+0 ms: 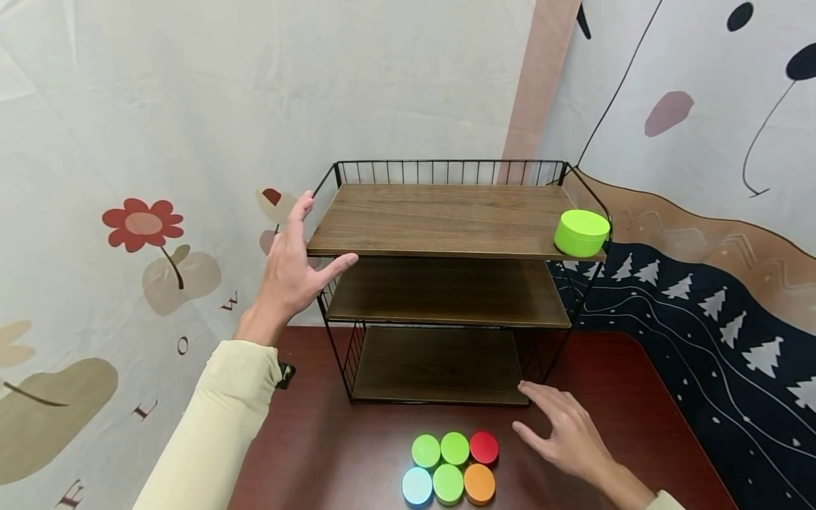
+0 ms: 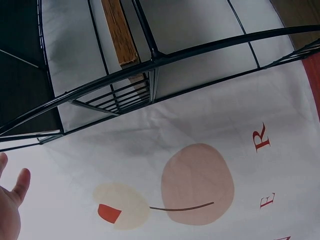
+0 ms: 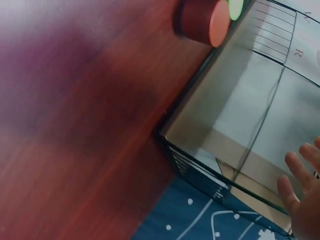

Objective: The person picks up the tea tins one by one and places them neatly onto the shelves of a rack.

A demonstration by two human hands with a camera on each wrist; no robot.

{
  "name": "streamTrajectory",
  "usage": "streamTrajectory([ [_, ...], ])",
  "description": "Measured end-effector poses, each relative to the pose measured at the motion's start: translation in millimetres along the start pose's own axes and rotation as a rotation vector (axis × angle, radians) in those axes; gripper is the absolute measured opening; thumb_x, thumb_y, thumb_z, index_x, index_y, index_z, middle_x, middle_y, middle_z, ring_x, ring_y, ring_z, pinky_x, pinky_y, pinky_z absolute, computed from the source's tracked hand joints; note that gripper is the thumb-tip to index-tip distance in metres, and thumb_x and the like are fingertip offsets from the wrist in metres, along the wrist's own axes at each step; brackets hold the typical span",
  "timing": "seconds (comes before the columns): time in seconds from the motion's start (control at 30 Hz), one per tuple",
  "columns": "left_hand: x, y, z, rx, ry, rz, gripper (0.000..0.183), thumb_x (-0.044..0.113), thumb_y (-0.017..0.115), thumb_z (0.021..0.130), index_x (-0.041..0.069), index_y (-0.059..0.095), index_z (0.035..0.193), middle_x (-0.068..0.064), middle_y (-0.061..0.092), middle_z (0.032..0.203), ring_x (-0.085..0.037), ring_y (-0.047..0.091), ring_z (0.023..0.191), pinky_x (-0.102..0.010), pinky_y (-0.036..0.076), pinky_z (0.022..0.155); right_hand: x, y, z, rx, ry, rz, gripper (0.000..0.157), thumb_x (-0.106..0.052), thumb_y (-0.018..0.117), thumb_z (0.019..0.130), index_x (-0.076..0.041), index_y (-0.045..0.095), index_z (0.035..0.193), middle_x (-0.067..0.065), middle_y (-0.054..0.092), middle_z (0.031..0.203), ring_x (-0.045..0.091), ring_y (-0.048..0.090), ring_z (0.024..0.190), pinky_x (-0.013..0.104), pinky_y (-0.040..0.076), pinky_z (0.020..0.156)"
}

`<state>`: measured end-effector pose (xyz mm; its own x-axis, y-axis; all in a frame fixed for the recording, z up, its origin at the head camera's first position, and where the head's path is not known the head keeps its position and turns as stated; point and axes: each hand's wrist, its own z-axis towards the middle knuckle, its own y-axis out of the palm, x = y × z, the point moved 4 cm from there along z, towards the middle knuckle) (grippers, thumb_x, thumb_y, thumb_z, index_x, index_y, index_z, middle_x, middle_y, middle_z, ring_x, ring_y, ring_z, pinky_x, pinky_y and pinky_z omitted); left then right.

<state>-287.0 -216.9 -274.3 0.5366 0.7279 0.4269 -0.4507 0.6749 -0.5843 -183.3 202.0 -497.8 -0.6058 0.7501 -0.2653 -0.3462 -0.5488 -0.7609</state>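
Note:
A three-tier rack (image 1: 446, 290) with wooden shelves and a black wire frame stands on the table. At its upper left edge is my left hand (image 1: 290, 265), fingers straight and thumb spread, holding nothing. My right hand (image 1: 567, 428) hovers at the lower right front of the rack, fingers extended and nothing in them. One round green container (image 1: 581, 233) sits on the top shelf's right end. On the table before the rack lie a red container (image 1: 484, 448), an orange container (image 1: 479, 484), a blue container (image 1: 417, 486) and several green containers (image 1: 448, 484), grouped in two rows.
The dark red table (image 1: 625, 397) carries the rack and the container group. A printed cloth (image 1: 408, 78) hangs behind and to the left. On the right, a dark blue printed cloth (image 1: 714, 368) runs along the table edge.

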Motion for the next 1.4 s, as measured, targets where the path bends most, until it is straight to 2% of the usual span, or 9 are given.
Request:
streamTrajectory([
  [0.17,0.4,0.3,0.3,0.001,0.005,0.002,0.103,0.047,0.081,0.08,0.017,0.022,0.158,0.002,0.027,0.162,-0.024,0.034,0.144,-0.059,0.026,0.112,-3,14.1,-6,-0.038,0.009,0.017,0.061,-0.032,0.087,0.073,-0.016,0.066,0.128,-0.001,0.066,0.127,0.017,0.062,0.114,0.042,0.048,0.086],
  [0.43,-0.7,0.7,-0.1,0.006,0.013,0.0,0.103,0.048,0.081,0.08,0.016,0.022,0.158,0.002,0.027,0.162,-0.024,0.034,0.144,-0.059,0.026,0.111,-5,35.1,-16,-0.055,-0.032,0.043,0.062,-0.031,0.088,0.073,-0.016,0.066,0.129,0.0,0.067,0.125,0.019,0.064,0.11,0.046,0.051,0.081],
  [0.83,-0.4,0.8,-0.4,-0.002,-0.002,-0.01,0.102,0.048,0.08,0.08,0.017,0.022,0.158,0.002,0.027,0.162,-0.024,0.033,0.144,-0.057,0.025,0.112,-8,60.6,-34,-0.124,-0.002,0.051,0.063,-0.03,0.088,0.073,-0.014,0.066,0.13,-0.001,0.066,0.128,0.018,0.062,0.114,0.048,0.053,0.081],
  [1.1,-1.0,0.0,-0.7,0.003,0.001,-0.003,0.103,0.048,0.081,0.08,0.017,0.021,0.158,0.002,0.027,0.162,-0.023,0.034,0.144,-0.058,0.026,0.112,-7,76.6,-41,-0.2,0.057,0.077,0.057,-0.034,0.084,0.079,-0.012,0.067,0.129,0.0,0.066,0.128,0.019,0.063,0.114,0.056,0.052,0.083],
  [1.4,-0.4,-0.1,-0.2,0.011,0.012,-0.004,0.103,0.048,0.081,0.079,0.016,0.022,0.158,0.001,0.028,0.161,-0.023,0.034,0.144,-0.058,0.027,0.112,-6,90.6,-51,-0.328,0.116,0.108,0.053,-0.035,0.079,0.084,-0.012,0.066,0.13,0.002,0.064,0.131,0.024,0.062,0.116,0.062,0.049,0.087],
])
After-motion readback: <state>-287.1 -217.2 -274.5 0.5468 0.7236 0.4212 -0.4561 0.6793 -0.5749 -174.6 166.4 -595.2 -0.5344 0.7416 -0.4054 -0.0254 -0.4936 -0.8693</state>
